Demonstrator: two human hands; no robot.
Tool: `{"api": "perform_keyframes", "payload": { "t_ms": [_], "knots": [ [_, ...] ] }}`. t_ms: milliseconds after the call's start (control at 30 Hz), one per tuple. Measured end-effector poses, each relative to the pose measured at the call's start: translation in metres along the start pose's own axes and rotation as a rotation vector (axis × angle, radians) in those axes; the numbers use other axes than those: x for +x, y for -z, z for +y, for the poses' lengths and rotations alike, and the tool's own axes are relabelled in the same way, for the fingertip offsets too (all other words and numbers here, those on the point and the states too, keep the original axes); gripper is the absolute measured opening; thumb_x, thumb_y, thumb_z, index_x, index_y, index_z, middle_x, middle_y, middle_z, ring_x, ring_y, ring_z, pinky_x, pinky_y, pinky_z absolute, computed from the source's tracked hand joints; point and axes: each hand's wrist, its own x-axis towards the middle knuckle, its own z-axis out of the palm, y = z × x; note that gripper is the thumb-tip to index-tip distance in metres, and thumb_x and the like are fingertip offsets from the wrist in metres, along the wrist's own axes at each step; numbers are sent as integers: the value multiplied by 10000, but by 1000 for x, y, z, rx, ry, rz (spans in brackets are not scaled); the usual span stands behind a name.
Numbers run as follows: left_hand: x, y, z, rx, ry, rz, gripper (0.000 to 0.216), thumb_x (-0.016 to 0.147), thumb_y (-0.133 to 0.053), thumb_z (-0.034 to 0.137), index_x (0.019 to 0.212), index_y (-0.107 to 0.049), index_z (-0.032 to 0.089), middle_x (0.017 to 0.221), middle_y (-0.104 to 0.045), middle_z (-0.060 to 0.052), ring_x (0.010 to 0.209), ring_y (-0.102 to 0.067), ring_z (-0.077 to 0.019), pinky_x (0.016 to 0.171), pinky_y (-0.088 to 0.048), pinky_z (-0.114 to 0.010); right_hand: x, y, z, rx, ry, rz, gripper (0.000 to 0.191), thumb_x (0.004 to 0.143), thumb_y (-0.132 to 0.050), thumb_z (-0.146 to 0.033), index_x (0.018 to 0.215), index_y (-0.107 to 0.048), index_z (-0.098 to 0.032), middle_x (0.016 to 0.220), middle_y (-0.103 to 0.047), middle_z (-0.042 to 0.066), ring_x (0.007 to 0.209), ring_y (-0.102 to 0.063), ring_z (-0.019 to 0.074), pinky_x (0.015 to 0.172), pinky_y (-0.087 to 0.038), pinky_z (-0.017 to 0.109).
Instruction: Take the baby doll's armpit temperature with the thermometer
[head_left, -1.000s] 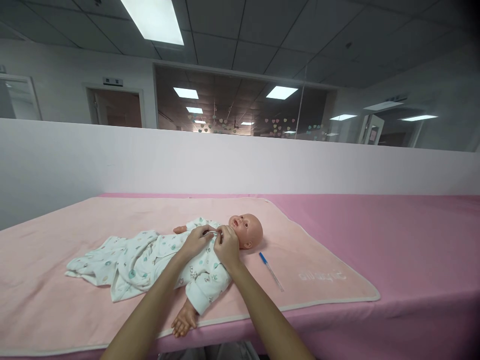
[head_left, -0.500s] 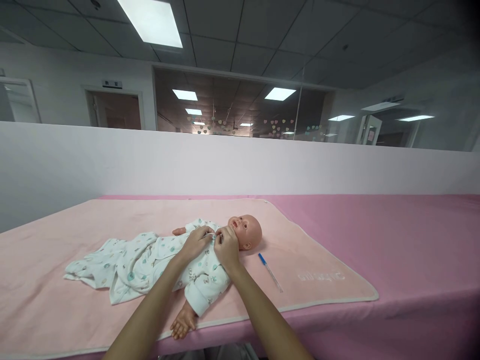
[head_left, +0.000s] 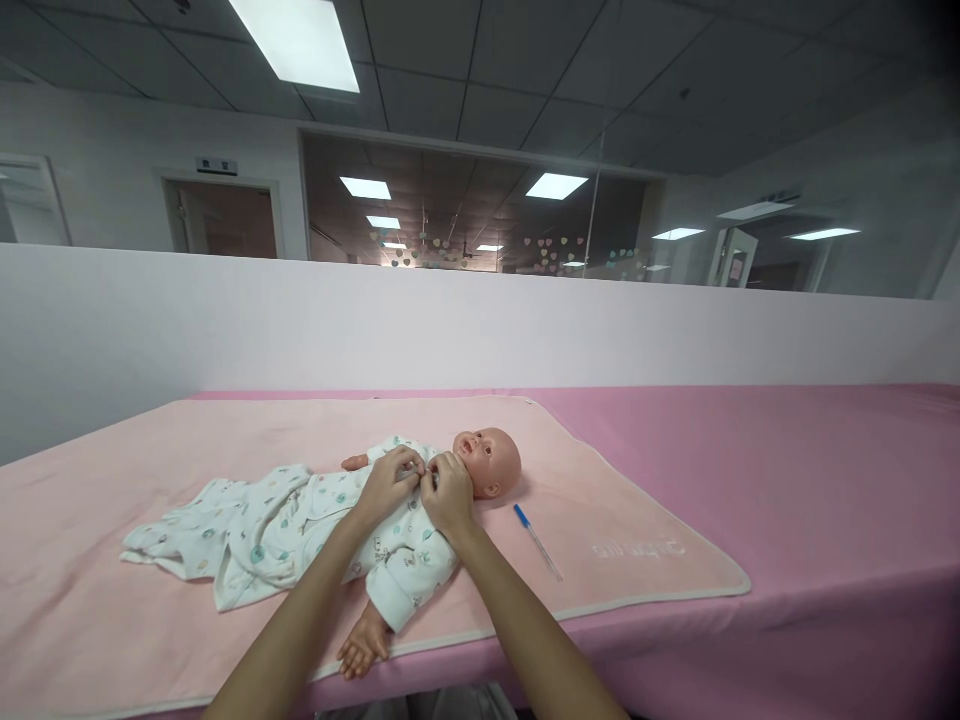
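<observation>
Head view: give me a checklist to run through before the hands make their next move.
1. Doll lying face up on the pale pink blanket: ok.
2. Left hand and right hand both at the garment's upper front: ok.
3. Cloth there firmly pinched: cannot tell, the fingers hide it.
4. Doll's nearer arm through its sleeve: ok, the doll's hand shows past the cuff.
5. Garment's lower part smooth: not ok, it is rumpled.
6. Pen apart from both hands: ok.
</observation>
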Motion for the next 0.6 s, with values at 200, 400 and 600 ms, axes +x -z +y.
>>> {"api": "perform_keyframes", "payload": {
  "t_ms": [200, 400, 600],
  "knots": [
    [-1, 1, 5, 13, 6, 17, 118, 637, -507, 188, 732, -577, 193, 794, -578, -5, 776, -520, -159, 739, -411, -271, 1, -1, 2, -8, -6, -21, 159, 785, -351, -133, 675, -453, -186, 690, -517, 21, 702, -460, 154, 670, -343, 268],
    [-1, 1, 8, 59, 25, 12, 152, 644, -551, 223, 784, -608, 200, 799, -595, -13, 797, -535, -174, 758, -417, -303, 1, -2, 3, 100, -49, -18, 171, 797, -322, -117, 806, -478, -185, 768, -555, 32, 753, -497, 158, 690, -372, 264],
    [-1, 1, 4, 52, 8, 24, 155, 659, -555, 230, 799, -621, 209, 821, -603, -15, 819, -547, -181, 779, -412, -318, 1, 0, 4, 214, -84, 6, 177, 791, -338, -130, 874, -483, -190, 830, -567, 47, 795, -514, 170, 711, -394, 282]
  ]
}}
